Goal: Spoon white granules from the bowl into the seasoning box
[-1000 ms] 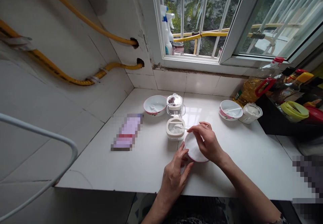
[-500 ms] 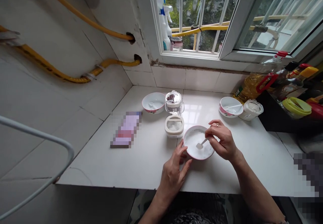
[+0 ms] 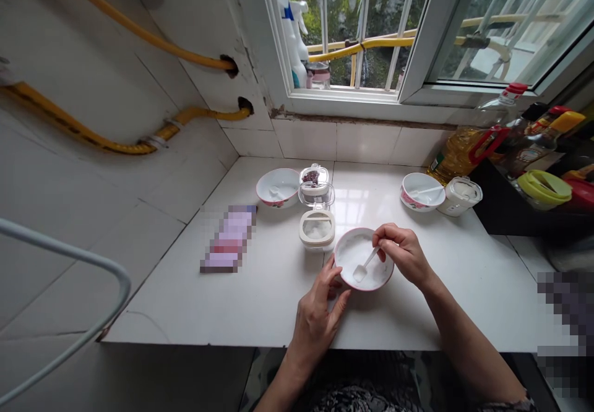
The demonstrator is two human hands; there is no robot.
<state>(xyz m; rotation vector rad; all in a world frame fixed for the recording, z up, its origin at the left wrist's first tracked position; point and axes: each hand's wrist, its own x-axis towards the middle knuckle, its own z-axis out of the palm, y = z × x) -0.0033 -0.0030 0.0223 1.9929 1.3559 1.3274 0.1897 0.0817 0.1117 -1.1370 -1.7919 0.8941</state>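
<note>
My right hand (image 3: 403, 252) pinches the handle of a small white spoon (image 3: 361, 272), whose scoop end rests in white powder or grains (image 3: 349, 255). These lie in a white bowl with a pink rim (image 3: 366, 288). Curved around the bowl's left side, my left hand (image 3: 318, 313) holds it with fingers at the rim and the thumb near its front. Just left of the bowl stands a clear jar (image 3: 317, 231) with its lid up and white grains inside. Behind it, a similar jar (image 3: 314, 180) contains something dark red.
A white bowl (image 3: 278, 192) with a spoon stands at the back left, near a blurred purple item (image 3: 229, 239). At the back right are another bowl (image 3: 420, 198), a lidded jar (image 3: 460, 200), an oil bottle (image 3: 457, 152) and a black rack (image 3: 487, 201) of bottles.
The spoon's scoop has moved left and toward me within the bowl, and my right hand has shifted slightly left. My left hand keeps its hold on the bowl. The view has shifted a little.
</note>
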